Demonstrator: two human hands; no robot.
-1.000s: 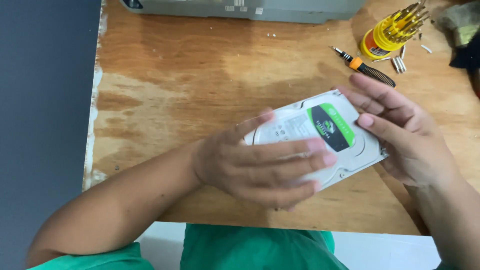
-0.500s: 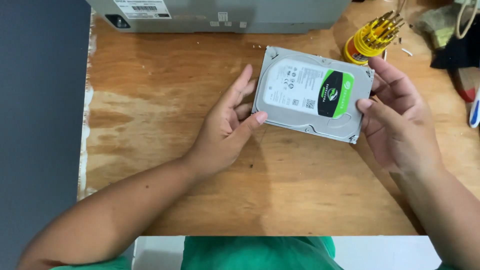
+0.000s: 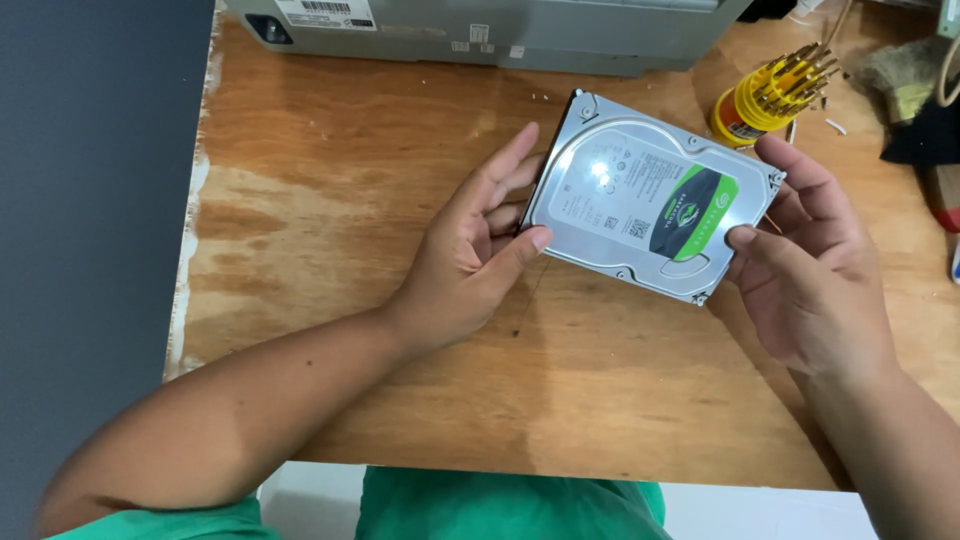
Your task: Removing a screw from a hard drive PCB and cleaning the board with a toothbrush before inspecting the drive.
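Head view: you're holding the hard drive (image 3: 650, 195) label-up just above the wooden desk (image 3: 400, 180), tilted a bit. Your left hand (image 3: 470, 250) is gripping its left edge with thumb on top, and your right hand (image 3: 810, 270) is pinching the right edge. A yellow screwdriver set (image 3: 765, 95) is sitting just behind the drive's far corner, and a grey computer case (image 3: 500, 30) is lining the back edge, cut off at the top. The dark stuff at far right is too cropped to make out.
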